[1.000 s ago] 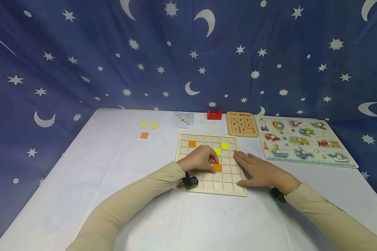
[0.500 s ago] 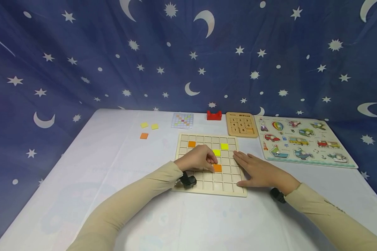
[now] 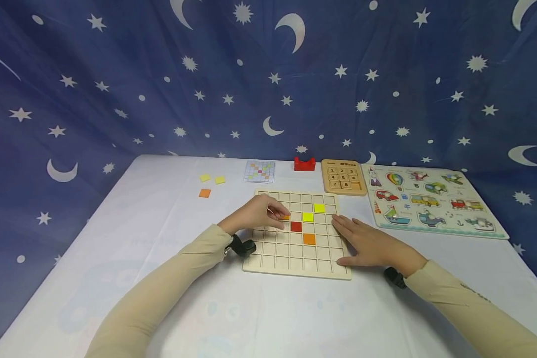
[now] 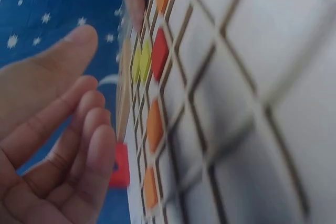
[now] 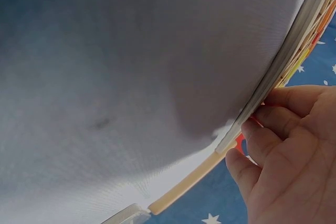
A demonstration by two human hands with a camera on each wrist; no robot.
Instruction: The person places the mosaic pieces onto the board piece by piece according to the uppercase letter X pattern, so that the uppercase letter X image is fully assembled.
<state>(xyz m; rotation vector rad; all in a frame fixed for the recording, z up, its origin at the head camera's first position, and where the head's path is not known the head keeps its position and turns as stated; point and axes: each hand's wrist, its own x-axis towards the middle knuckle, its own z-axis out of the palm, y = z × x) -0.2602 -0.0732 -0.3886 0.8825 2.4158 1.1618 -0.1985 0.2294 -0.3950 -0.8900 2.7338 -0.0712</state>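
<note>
A wooden grid board (image 3: 295, 272) lies mid-table, holding colored square tiles. My left hand (image 3: 261, 213) hovers over its left half, fingers loosely bent; the left wrist view shows nothing between thumb and fingers. Beneath those fingers an orange tile (image 3: 286, 217) peeks out, and the left wrist view adds a further orange tile (image 4: 150, 187) that the hand hides from the head view. A red tile (image 3: 296, 226), an orange tile (image 3: 309, 239) and two yellow tiles (image 3: 308, 217) sit in cells to the right. My right hand (image 3: 367, 242) rests along the board's right edge, fingers extended.
Two loose yellow tiles (image 3: 220, 180) and an orange tile (image 3: 204, 193) lie left of the board. Behind it are a printed pattern card (image 3: 259, 171), a red stand (image 3: 305, 164) and a wooden number puzzle (image 3: 343, 177). A picture puzzle board (image 3: 434, 201) lies at right.
My left hand has drawn back to the left from the board's middle, leaving the red tile exposed in its cell. The right hand has stayed at the board's edge.
</note>
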